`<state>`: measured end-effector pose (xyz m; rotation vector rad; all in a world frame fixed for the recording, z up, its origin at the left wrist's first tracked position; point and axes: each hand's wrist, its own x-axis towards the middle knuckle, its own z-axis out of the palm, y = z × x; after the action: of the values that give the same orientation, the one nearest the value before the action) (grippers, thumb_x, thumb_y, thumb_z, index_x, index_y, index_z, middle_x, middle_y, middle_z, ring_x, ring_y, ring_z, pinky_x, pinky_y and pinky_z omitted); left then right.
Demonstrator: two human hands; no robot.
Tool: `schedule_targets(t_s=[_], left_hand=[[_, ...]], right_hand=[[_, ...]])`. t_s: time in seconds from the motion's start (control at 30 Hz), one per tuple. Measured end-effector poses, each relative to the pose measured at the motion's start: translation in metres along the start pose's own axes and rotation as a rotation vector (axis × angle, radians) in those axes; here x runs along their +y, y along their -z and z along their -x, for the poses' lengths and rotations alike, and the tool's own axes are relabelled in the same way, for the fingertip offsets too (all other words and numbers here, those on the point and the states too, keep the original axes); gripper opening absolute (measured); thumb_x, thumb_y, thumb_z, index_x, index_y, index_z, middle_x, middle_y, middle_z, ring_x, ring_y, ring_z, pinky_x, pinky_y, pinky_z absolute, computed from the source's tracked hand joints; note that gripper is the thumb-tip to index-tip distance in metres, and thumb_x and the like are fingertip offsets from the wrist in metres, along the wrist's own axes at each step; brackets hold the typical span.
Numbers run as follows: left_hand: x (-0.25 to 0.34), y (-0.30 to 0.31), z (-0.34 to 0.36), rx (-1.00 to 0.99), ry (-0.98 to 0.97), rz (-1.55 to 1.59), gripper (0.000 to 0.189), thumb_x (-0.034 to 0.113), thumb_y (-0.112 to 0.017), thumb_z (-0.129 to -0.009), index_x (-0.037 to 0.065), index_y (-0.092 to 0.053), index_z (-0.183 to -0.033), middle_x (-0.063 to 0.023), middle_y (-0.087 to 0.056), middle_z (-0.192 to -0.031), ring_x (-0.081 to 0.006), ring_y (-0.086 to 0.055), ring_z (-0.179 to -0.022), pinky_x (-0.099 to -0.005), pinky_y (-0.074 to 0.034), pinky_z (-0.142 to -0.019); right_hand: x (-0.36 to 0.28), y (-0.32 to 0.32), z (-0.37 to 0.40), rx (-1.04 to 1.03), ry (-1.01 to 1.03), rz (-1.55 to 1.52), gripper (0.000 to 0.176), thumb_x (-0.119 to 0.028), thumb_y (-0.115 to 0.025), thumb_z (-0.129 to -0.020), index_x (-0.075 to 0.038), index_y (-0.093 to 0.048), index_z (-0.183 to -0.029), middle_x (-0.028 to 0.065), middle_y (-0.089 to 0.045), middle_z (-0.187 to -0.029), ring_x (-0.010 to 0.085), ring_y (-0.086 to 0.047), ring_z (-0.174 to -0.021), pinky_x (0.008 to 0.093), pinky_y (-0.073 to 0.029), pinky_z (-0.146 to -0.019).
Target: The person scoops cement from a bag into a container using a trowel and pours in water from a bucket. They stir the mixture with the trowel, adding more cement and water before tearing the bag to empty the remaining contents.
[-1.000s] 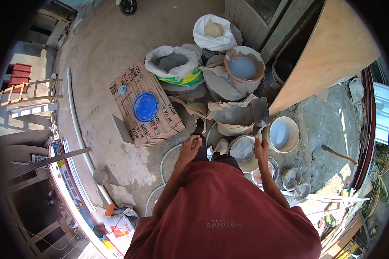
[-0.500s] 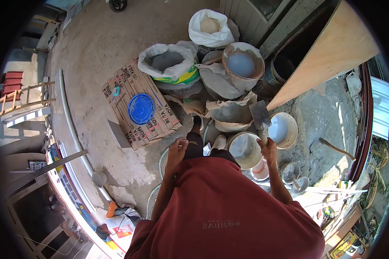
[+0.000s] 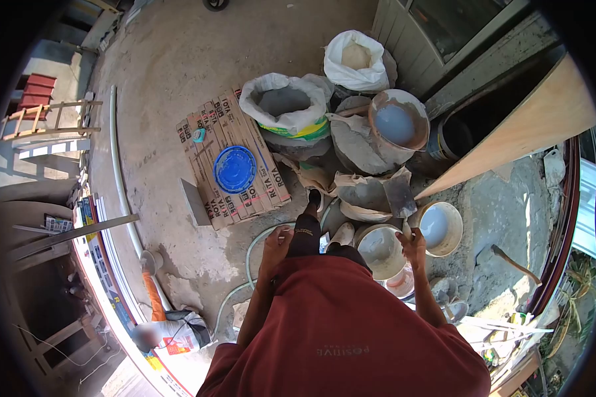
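Closed around the pale handle of a flat, grey metal trowel [image 3: 399, 196], the right hand [image 3: 413, 244] has its fingers wrapped about it, probably for firm control of the blade. That blade points away from the body, overlapping the right edge of an open brown paper sack [image 3: 359, 213]; contact between them cannot be told. Fingers of the left hand [image 3: 277, 245] curl loosely by the dark trouser leg, with no object visible; whether it is closed is unclear.

Just beside the right hand stand two round, pale buckets of grey material, one nearer the feet [image 3: 388, 268], one farther right [image 3: 453, 233], seemingly grouped for easy reach. Beyond the paper sack, a white sack with a green-yellow band [image 3: 297, 129] has its mouth rolled open, likely to leave its grey powder accessible.

Left of these, a printed brown cardboard box [image 3: 270, 178] lies on the concrete floor [image 3: 153, 92], carrying a round blue plastic lid [image 3: 234, 169] midway between its side edges, perhaps to keep it off the dirt.
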<state>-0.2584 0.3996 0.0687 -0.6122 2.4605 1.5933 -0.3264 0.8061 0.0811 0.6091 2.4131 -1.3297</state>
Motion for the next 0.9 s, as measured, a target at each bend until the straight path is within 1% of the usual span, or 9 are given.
schedule_targets(t_s=[0.23,0.37,0.43,0.47,0.53,0.67,0.73,0.83,0.9], left_hand=[[0.012,0.0,-0.003,0.014,0.062,0.05,0.03,0.023,-0.06,-0.088,0.0,-0.059,-0.106,-0.0152,-0.067,-0.09,-0.0229,-0.067,-0.081,-0.0303,-0.052,-0.069],[0.011,0.0,-0.018,0.03,0.03,0.038,0.029,0.022,-0.061,-0.087,0.0,-0.058,-0.107,-0.0145,-0.067,-0.089,-0.0225,-0.067,-0.083,-0.0307,-0.052,-0.069],[0.015,0.004,-0.034,-0.002,-0.055,0.134,0.029,0.019,-0.062,-0.086,0.001,-0.057,-0.108,-0.0132,-0.066,-0.091,-0.0206,-0.066,-0.084,-0.0315,-0.052,-0.071],[0.019,0.01,-0.048,0.01,-0.051,0.135,0.029,0.019,-0.062,-0.086,0.001,-0.057,-0.108,-0.0132,-0.066,-0.091,-0.0206,-0.066,-0.084,-0.0315,-0.052,-0.071],[0.036,0.03,-0.095,0.042,-0.165,0.186,0.028,0.016,-0.063,-0.085,0.001,-0.057,-0.109,-0.0121,-0.065,-0.093,-0.0197,-0.065,-0.087,-0.0316,-0.052,-0.073],[0.104,0.084,-0.22,0.335,-0.224,0.174,0.042,0.016,-0.066,-0.083,0.003,-0.049,-0.119,-0.0135,-0.064,-0.095,-0.0236,-0.064,-0.088,-0.0338,-0.051,-0.074],[0.122,0.104,-0.294,0.485,-0.476,-0.012,0.05,0.015,-0.068,-0.08,0.002,-0.045,-0.122,-0.0152,-0.06,-0.102,-0.0274,-0.061,-0.094,-0.0387,-0.05,-0.078],[0.125,0.111,-0.384,0.509,-0.499,-0.191,0.06,0.018,-0.073,-0.074,0.004,-0.044,-0.125,-0.0159,-0.058,-0.11,-0.0334,-0.055,-0.106,-0.0464,-0.044,-0.09],[0.134,0.104,-0.42,0.517,-0.451,-0.552,0.065,0.023,-0.075,-0.07,0.007,-0.045,-0.125,-0.0151,-0.056,-0.115,-0.0321,-0.052,-0.112,-0.0537,-0.033,-0.098]], right_hand=[[-0.058,-0.007,-0.017,-0.061,0.097,0.051,0.039,-0.028,-0.072,-0.076,0.002,-0.053,-0.092,0.008,-0.056,-0.062,0.0139,-0.049,-0.043,0.0306,-0.04,-0.041],[-0.112,-0.027,-0.056,-0.006,0.336,0.177,0.039,-0.026,-0.07,-0.078,0.002,-0.056,-0.1,0.0129,-0.058,-0.068,0.0235,-0.058,-0.059,0.0342,-0.044,-0.055],[-0.165,-0.045,-0.078,0.038,0.707,0.144,0.038,-0.024,-0.068,-0.079,-0.001,-0.057,-0.106,0.0171,-0.061,-0.075,0.0309,-0.06,-0.065,0.0375,-0.046,-0.059],[-0.191,-0.053,-0.088,0.027,0.714,0.143,0.038,-0.024,-0.068,-0.079,-0.001,-0.057,-0.106,0.0171,-0.061,-0.075,0.0309,-0.06,-0.065,0.0375,-0.046,-0.059],[-0.239,-0.069,-0.112,-0.018,0.989,0.298,0.04,-0.02,-0.063,-0.08,-0.004,-0.053,-0.115,0.0192,-0.061,-0.088,0.0375,-0.06,-0.077,0.0443,-0.047,-0.068],[-0.296,-0.129,-0.17,-0.117,1.095,0.698,0.043,-0.016,-0.059,-0.079,-0.006,-0.049,-0.12,0.018,-0.056,-0.09,0.0389,-0.059,-0.078,0.0466,-0.049,-0.071],[-0.315,-0.168,-0.2,-0.192,1.088,0.781,0.042,-0.016,-0.059,-0.079,-0.005,-0.05,-0.119,0.0192,-0.057,-0.091,0.0383,-0.06,-0.079,0.0463,-0.049,-0.071],[-0.349,-0.214,-0.213,-0.328,1.029,0.97,0.039,-0.011,-0.059,-0.077,0.001,-0.05,-0.113,0.0225,-0.056,-0.091,0.0359,-0.062,-0.08,0.0448,-0.05,-0.071],[-0.348,-0.243,-0.23,-0.311,0.941,1.086,0.035,-0.006,-0.058,-0.076,0.006,-0.05,-0.108,0.023,-0.057,-0.091,0.0353,-0.062,-0.08,0.043,-0.052,-0.068]])
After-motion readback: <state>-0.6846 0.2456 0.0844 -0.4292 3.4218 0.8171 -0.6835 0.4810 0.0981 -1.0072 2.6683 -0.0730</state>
